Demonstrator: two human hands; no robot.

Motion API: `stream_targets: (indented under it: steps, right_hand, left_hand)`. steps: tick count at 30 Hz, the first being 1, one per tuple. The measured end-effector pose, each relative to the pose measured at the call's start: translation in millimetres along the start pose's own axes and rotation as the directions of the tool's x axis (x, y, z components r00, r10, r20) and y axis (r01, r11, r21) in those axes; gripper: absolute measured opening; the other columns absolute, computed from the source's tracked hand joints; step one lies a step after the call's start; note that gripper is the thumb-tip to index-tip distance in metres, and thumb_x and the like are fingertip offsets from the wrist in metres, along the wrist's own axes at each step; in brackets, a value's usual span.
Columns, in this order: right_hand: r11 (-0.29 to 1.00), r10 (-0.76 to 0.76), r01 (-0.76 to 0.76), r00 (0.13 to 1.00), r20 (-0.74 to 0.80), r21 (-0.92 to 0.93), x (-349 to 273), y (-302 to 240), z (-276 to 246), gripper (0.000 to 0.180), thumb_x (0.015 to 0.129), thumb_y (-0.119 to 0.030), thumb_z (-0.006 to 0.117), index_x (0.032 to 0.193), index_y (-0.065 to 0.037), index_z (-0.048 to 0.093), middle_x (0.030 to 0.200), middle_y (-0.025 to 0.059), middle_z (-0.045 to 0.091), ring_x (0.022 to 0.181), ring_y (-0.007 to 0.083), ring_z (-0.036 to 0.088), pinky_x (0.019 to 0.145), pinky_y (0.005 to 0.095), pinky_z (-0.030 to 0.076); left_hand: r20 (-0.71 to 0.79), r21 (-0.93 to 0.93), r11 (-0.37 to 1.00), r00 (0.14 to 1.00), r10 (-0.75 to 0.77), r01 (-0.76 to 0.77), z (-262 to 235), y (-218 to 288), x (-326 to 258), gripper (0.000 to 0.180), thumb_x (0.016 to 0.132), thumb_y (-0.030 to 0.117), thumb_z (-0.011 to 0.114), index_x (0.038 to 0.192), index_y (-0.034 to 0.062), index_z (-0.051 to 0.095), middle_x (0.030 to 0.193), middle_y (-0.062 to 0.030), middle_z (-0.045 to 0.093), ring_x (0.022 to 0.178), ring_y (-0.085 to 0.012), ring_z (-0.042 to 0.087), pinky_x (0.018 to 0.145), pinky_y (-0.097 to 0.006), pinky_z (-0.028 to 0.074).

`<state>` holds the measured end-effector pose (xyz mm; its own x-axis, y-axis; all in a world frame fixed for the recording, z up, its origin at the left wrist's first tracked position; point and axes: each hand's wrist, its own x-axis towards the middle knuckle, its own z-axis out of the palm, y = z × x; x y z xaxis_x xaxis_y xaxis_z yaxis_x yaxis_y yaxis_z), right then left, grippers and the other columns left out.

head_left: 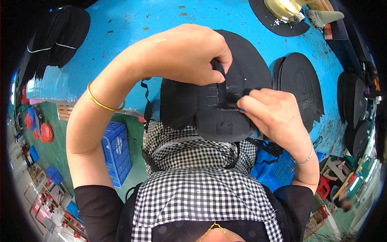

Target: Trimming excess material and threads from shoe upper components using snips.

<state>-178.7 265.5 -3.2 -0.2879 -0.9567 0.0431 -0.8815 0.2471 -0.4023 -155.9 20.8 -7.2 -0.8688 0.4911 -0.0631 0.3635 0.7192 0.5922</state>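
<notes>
A stack of black rounded fabric pieces [252,60] with stitched lines lies at the table's near edge. The top flap [229,131], with a small stitched square, is folded toward me. Above the pieces, my left hand [201,56] is closed in a pinch on a black strap [222,86], which runs down to the stitched panel. My right hand [274,113] is closed at the panel's right side, thumb and fingers pressed together by the strap's lower end. What it grips is dark and blurred, with a speck of blue at the fingertips.
More stitched black pieces [300,84] lie on the blue table [133,24] to the right. Tied black bundles [64,36] sit at the far left. A golden metal container [284,10] stands at the back right. Below the table is a blue crate [117,153].
</notes>
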Motion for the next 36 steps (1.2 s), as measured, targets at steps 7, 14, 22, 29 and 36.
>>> stream_targets:
  steps: [7, 14, 22, 29, 36]
  right_hand:
    - [1.000, 0.030, -0.030, 0.998, -0.053, -0.010, 9.1, 5.4, -1.7, 0.017, 0.078, -0.010, 0.067, 0.086, -0.011, 0.053, 0.064, 0.0042, 0.048, 0.061, 0.0217, 0.059, 0.051, 0.0360, 0.046]
    - [0.986, 0.168, -0.166, 0.984, -0.062, 0.024, 15.8, 4.3, -11.2, 0.019, 0.085, -0.021, 0.067, 0.092, -0.009, 0.054, 0.072, 0.0065, 0.059, 0.067, 0.0260, 0.064, 0.055, 0.0371, 0.048]
    - [0.983, 0.184, -0.184, 0.983, 0.006, -0.023, 25.7, 12.9, -7.9, 0.026, 0.087, -0.031, 0.067, 0.091, -0.008, 0.055, 0.070, 0.0081, 0.061, 0.068, 0.0273, 0.064, 0.057, 0.0387, 0.048]
    - [0.992, 0.117, -0.120, 0.988, -0.098, -0.028, 16.7, -15.2, -10.2, 0.026, 0.080, -0.022, 0.068, 0.097, -0.007, 0.057, 0.087, 0.0075, 0.065, 0.063, 0.0210, 0.063, 0.055, 0.0304, 0.049]
    - [0.754, 0.095, -0.102, 0.994, -0.046, -0.649, 28.4, -72.1, 41.1, 0.032, 0.081, -0.017, 0.060, 0.107, 0.001, 0.062, 0.097, 0.0211, 0.070, 0.044, 0.0096, 0.050, 0.036, 0.0248, 0.041]
  left_hand:
    - [-0.036, 0.041, 0.999, 0.999, 0.035, -0.034, 3.0, -0.1, 1.1, 0.014, 0.073, 0.015, 0.072, 0.084, 0.0052, 0.070, 0.069, -0.0101, 0.063, 0.070, -0.0287, 0.062, 0.070, -0.039, 0.049]
    - [0.048, 0.008, 1.000, 0.999, 0.011, -0.012, -2.8, 0.4, 1.7, 0.011, 0.075, 0.013, 0.068, 0.083, 0.0052, 0.069, 0.066, -0.0099, 0.061, 0.068, -0.0289, 0.061, 0.068, -0.039, 0.048]
    - [0.018, -0.025, 0.998, 0.998, 0.064, -0.063, 0.6, -5.0, -1.8, 0.012, 0.081, 0.013, 0.066, 0.091, 0.0053, 0.066, 0.071, -0.0067, 0.062, 0.073, -0.0239, 0.060, 0.069, -0.037, 0.047]
    - [-0.026, -0.848, 0.513, 0.956, -0.293, 0.134, -20.1, -10.1, -13.1, 0.008, 0.091, 0.010, 0.064, 0.094, 0.0029, 0.066, 0.071, 0.0030, 0.061, 0.061, -0.0022, 0.048, 0.056, -0.019, 0.036]
    - [-0.356, -0.806, 0.588, 0.851, -0.385, -0.071, -51.6, 4.8, -18.3, 0.013, 0.092, 0.013, 0.065, 0.098, 0.0029, 0.070, 0.063, 0.0018, 0.060, 0.045, 0.0006, 0.040, 0.040, -0.017, 0.023]
